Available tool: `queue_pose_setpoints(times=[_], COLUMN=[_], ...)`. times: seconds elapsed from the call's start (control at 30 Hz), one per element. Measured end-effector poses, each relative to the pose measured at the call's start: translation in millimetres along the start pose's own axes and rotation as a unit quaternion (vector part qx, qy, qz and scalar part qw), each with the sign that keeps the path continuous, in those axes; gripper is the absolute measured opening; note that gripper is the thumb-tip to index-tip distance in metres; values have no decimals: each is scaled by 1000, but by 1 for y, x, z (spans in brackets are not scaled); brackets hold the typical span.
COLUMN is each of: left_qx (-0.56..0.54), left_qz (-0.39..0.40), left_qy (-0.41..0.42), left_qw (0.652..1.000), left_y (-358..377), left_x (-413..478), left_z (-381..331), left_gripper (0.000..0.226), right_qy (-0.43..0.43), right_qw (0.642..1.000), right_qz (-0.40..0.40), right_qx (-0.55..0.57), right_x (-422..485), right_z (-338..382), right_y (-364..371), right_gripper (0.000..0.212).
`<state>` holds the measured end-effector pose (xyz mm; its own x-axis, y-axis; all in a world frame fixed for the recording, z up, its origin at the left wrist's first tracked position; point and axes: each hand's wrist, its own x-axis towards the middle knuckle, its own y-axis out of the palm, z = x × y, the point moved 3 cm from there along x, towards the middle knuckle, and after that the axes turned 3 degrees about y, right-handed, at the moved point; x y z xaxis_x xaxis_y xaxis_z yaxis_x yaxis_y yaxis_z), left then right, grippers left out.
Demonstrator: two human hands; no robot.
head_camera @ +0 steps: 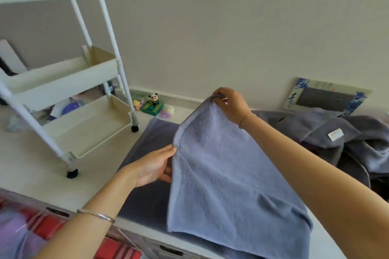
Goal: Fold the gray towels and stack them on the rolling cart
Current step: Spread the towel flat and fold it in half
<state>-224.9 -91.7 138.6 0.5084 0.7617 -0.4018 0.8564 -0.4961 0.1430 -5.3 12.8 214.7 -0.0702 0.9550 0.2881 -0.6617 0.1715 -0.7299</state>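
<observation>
A: Where is the pale blue-gray terry towel (227,174) sitting right now?

B: It is hanging above the near edge of the white tabletop (31,164), over a darker gray towel (147,139) that is lying flat there. The right hand (229,107) is pinching its top corner, fingers curled round the hem, so the cloth is draping down and toward the near edge from that hand.

A: And the left hand (153,166)?

B: It is reaching in from the left with fingers fairly straight, fingertips touching the towel's left hem partway down. I am seeing no pinch there.

A: What is worrying you?

B: The towel is hanging from one corner only. If the left fingers are sliding along the hem without catching it, the edges will be meeting crooked and the fold will be coming out skewed. The lower end also seems to be trailing past the near edge, so it could be slipping off.

A: Anything else?

B: The heap of dark gray towels (336,139) at the right edge is lying near, and a wide swing could be snagging it. The white three-tier rolling cart (69,82) is standing well apart, toward the far left corner.
</observation>
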Motion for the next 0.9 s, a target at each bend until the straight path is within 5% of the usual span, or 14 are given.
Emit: queue_pose_setpoints(times=[0.37,0.5,0.67,0.77,0.83,0.9], left_qx=[-3,98,383,491,561,603], left_qz=[-71,-125,-236,-264,-225,-172], left_qy=[-103,-165,-137,-72,-24,-6], left_qw=[992,973,882,827,796,779], left_y=[-169,-211,-230,-223,-212,-200], left_x=[-9,4,39,52,64,76], left_z=[36,61,89,94,102,118], left_gripper=[28,28,21,28,56,60], right_qy=[83,106,154,165,182,182], right_qw=[994,987,977,978,973,964], right_qz=[76,118,144,122,108,135], right_qx=[7,4,-13,-48,-89,-139], right_x=[86,100,98,88,63,32], right_z=[44,35,0,-19,-35,-55], right_y=[194,250,293,300,301,303], right_gripper=[18,17,26,55,61,60])
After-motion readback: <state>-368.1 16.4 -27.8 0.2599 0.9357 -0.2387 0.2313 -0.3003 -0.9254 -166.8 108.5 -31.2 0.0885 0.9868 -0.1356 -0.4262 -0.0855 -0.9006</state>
